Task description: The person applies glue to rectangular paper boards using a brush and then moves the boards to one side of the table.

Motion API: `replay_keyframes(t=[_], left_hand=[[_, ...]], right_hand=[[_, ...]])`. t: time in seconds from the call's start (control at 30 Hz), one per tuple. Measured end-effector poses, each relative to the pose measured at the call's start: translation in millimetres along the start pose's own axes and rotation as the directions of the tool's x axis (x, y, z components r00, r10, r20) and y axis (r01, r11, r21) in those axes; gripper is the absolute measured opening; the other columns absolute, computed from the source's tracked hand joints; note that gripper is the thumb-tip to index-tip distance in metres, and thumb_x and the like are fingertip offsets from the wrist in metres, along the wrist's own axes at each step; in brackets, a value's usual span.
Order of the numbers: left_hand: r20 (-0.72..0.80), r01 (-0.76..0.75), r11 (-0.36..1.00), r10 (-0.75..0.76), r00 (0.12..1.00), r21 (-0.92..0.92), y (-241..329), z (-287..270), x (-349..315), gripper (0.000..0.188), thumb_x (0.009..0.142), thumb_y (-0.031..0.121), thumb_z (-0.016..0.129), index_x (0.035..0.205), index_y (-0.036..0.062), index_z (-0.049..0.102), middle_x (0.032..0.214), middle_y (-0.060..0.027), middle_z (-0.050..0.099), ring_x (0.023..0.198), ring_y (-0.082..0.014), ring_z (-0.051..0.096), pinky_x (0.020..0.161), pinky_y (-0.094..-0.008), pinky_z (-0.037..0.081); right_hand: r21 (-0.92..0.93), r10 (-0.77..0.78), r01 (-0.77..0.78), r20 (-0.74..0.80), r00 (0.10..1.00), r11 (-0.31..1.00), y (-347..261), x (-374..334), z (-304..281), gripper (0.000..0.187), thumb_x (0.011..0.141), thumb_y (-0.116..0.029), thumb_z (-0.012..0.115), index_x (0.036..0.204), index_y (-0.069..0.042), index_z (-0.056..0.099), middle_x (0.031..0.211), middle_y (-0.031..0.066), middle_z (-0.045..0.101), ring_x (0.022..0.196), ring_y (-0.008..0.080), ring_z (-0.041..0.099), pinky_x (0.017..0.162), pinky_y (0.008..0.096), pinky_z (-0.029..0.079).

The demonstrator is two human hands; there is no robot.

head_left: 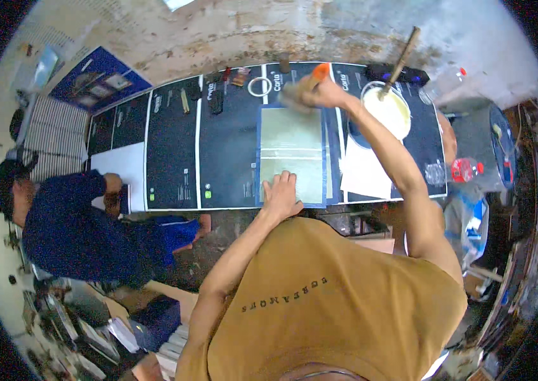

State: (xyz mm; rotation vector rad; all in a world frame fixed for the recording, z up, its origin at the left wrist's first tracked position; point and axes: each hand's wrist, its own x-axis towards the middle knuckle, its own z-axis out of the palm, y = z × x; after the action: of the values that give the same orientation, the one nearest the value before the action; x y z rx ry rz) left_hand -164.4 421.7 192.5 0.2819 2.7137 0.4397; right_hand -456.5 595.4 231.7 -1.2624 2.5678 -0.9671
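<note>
Nearest to me, my left hand (283,195) lies palm down on the near end of the grey-green panelled sheet (291,130). Its fingers are a little spread and it grips nothing; I think its weight is there to keep the sheet from sliding. This sheet, which has a blue border, lies flat on the bench (224,165), in front of my chest, with its long side going away from me. So it is between my two hands: the left one touches its near part, and the right hand (331,94) is over its far end.

Just to the right of the sheet there are white papers (364,174), under the reach of my right forearm. Farther, my right hand is closed around a brush (300,94) with an orange handle end. The brush is blurred, so I cannot tell if its bristles touch the sheet. The stretched arm seems to be needed for reaching this far edge.

To the right of that hand stands a pail (386,114) with a whitish, paste-like content, close enough, I suppose, for easy dipping. A wooden stick (402,60) leans up out of it, probably so that its upper end stays clean. To the left of the brush, a white ring (258,87) lies near the back edge.
</note>
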Motion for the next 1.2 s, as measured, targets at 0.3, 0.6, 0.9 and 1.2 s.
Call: replay_keyframes(t=[0.3,0.6,0.9,1.2], left_hand=[[0.025,0.065,0.998,-0.065,0.998,0.0,10.5,-4.9,1.8,0.075,0.072,0.03,0.082,0.134,0.0059,0.048,0.132,-0.0134,0.049,0.126,-0.0342,0.048,0.1,-0.0635,0.038],[-0.067,0.063,0.997,-0.067,0.996,-0.054,9.2,-2.5,1.7,0.066,0.067,0.021,0.08,0.126,0.0055,0.055,0.126,-0.0123,0.052,0.121,-0.0318,0.051,0.097,-0.0586,0.038],[-0.073,0.215,0.968,-0.225,0.972,-0.128,-23.3,-17.1,-16.0,0.083,0.067,0.042,0.084,0.132,0.0046,0.05,0.133,-0.0161,0.048,0.127,-0.0354,0.045,0.099,-0.059,0.038],[-0.044,0.197,0.976,-0.202,0.978,-0.097,-29.9,-12.2,-11.4,0.086,0.067,0.045,0.085,0.13,-0.0013,0.05,0.129,-0.0175,0.049,0.124,-0.0358,0.048,0.098,-0.0601,0.037]], right_hand=[[-0.236,-0.099,0.132,0.148,0.984,0.963,-3.9,117.6,26.7,0.031,0.082,-0.037,0.072,0.083,-0.006,0.07,0.079,0.0177,0.07,0.069,0.0349,0.066,0.062,0.0444,0.052],[-0.297,-0.083,0.213,0.395,0.915,0.931,-45.8,124.1,94.2,0.029,0.072,-0.027,0.079,0.095,-0.01,0.072,0.09,0.0157,0.074,0.082,0.0376,0.071,0.07,0.0471,0.055],[-0.151,-0.438,0.562,0.475,0.763,0.813,-110.2,41.2,58.6,0.034,0.074,-0.023,0.075,0.107,-0.018,0.071,0.106,0.0062,0.063,0.108,0.0275,0.058,0.088,0.0513,0.046],[-0.36,-0.005,0.366,0.707,0.707,0.858,-74.1,-62.7,0.4,0.026,0.086,-0.036,0.07,0.104,-0.017,0.071,0.099,0.0058,0.069,0.105,0.03,0.063,0.095,0.0614,0.04]])
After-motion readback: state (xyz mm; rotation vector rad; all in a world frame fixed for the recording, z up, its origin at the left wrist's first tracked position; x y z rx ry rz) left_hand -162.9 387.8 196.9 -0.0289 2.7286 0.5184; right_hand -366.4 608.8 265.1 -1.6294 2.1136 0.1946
